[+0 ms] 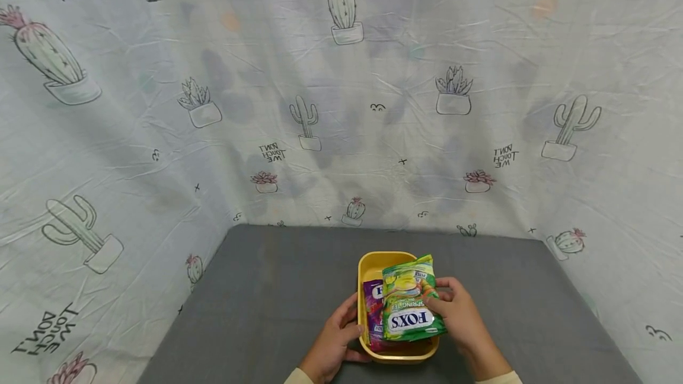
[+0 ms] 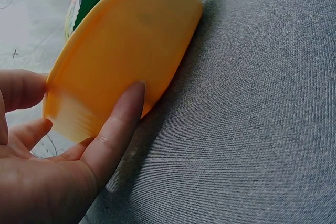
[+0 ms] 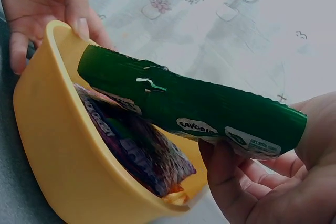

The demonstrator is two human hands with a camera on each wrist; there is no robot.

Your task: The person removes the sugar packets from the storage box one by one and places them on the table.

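My right hand (image 1: 453,310) pinches a green and yellow Fox's candy bag (image 1: 408,289) by its right edge, tilted over a yellow plastic tub (image 1: 397,358). In the right wrist view, the green sealed end of the bag (image 3: 199,103) faces the camera. Inside the tub lies a purple candy bag (image 1: 375,307), partly covered by the green one in the head view. My left hand (image 1: 341,333) holds the tub at its near left corner. The left wrist view shows its fingers spread around the tub's outer wall (image 2: 121,51).
The tub stands on a grey cloth-covered table (image 1: 277,289). Behind it and on both sides hangs a pale curtain (image 1: 384,135) printed with cacti and lettering. Cream sleeves (image 1: 498,378) show at the wrists.
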